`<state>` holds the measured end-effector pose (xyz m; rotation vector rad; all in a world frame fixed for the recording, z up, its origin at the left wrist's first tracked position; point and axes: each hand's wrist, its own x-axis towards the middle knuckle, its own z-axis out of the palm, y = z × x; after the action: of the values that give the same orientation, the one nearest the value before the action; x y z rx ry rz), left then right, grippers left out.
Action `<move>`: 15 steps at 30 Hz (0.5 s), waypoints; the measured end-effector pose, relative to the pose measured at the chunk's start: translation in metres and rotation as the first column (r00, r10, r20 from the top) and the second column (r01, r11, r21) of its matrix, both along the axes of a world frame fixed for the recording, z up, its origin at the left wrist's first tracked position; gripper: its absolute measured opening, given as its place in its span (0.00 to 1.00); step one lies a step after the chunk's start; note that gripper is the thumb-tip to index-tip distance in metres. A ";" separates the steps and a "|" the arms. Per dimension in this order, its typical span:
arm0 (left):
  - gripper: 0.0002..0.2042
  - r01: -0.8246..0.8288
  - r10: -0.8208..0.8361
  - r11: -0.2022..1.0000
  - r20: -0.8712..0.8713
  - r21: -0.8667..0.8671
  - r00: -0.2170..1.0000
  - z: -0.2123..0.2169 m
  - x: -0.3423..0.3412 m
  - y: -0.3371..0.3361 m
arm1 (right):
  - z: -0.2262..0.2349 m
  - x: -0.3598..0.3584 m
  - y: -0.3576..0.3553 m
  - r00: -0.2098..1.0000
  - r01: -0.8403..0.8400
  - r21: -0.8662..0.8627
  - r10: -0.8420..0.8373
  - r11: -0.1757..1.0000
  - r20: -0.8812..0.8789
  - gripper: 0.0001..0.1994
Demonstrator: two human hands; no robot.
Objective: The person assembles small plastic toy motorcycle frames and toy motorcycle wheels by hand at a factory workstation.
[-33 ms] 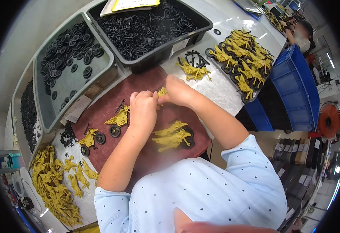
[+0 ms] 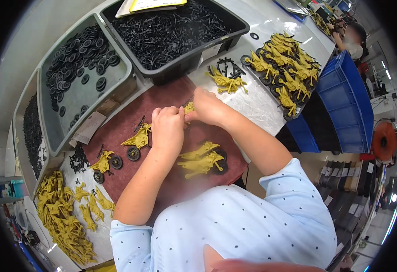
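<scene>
My left hand [image 2: 167, 124] and my right hand [image 2: 207, 109] meet over a dark red cloth [image 2: 160, 97]. Both are closed on a yellow toy motorcycle body [image 2: 189, 107], mostly hidden by the fingers. Left of my left hand lies another yellow motorcycle body [image 2: 139, 136] with a black fork and a black wheel [image 2: 133, 153]. Farther left on the cloth rests one more yellow body [image 2: 102, 162] with wheels beside it. Two yellow motorcycles [image 2: 201, 159] lie together below my hands, nearer my body, with dark wheels at their right end.
Black wheels fill part of a grey bin [image 2: 128, 75]; a black bin [image 2: 155, 72] beside it holds small black parts. Yellow bodies [image 2: 62, 217] are heaped at lower left. Assembled yellow motorcycles [image 2: 280, 68] crowd a tray at right, near blue crates [image 2: 346, 104]. Another person [image 2: 353, 43] sits far right.
</scene>
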<state>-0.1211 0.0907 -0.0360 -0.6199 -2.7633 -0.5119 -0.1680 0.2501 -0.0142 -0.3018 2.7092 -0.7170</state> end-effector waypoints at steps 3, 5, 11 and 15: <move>0.13 -0.002 0.004 1.000 -0.124 0.015 0.992 -0.004 0.001 0.002 | -0.008 0.008 -0.003 0.999 0.028 0.025 -0.027 0.999 -0.038 0.37; 0.12 -0.008 0.009 1.000 -0.093 0.001 0.996 -0.001 -0.003 0.003 | -0.011 0.012 -0.006 0.991 0.055 0.042 -0.050 0.998 -0.127 0.37; 0.13 -0.003 0.003 1.000 -0.032 -0.004 0.999 -0.004 -0.002 0.000 | -0.017 -0.009 0.011 1.000 -0.023 -0.034 0.024 0.999 0.016 0.28; 0.15 -0.011 0.029 0.992 -0.143 0.126 0.989 -0.003 0.014 -0.003 | -0.009 0.000 0.020 0.994 0.004 -0.260 0.024 0.966 0.104 0.24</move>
<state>-0.1073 0.0880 -0.0386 -0.5760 -2.5759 -0.6049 -0.1683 0.2702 -0.0232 -0.3284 2.5111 -1.0575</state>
